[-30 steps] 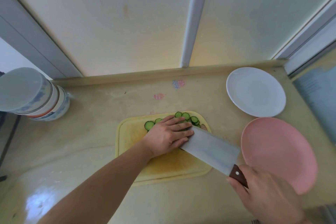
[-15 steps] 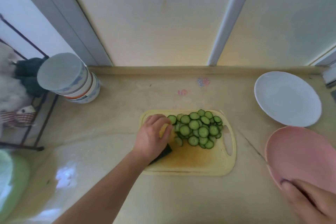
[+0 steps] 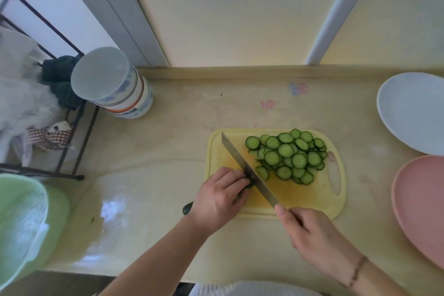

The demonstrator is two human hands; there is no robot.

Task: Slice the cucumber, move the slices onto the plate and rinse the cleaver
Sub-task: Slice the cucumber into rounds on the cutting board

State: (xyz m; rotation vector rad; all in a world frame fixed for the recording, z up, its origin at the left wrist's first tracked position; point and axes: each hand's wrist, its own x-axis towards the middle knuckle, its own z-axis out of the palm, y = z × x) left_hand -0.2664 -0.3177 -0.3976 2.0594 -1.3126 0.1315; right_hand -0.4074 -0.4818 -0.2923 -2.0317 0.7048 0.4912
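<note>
Left hand (image 3: 219, 196) curls over the cucumber (image 3: 188, 208) stub at the board's (image 3: 312, 206) left edge; right hand (image 3: 310, 230) grips the cleaver (image 3: 247, 170), edge-down against the stub's cut end. The stub's long axis runs leftward off the board. Slices (image 3: 288, 155) are heaped beyond the blade, between it and the plates (image 3: 408, 113).

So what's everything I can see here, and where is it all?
cutting board: one, yellow, counter centre
cucumber slices: a pile, green, on the board's right half
cucumber piece: one, dark green, under the left hand
cleaver: one, steel, edge down on the board
white plate: one, far right
pink plate: one, near right
bowl stack: one, white patterned, back left
basket: one, green, near left
wire rack: one, black, far left
left hand: grips the cucumber
right hand: grips the cleaver's handle
</note>
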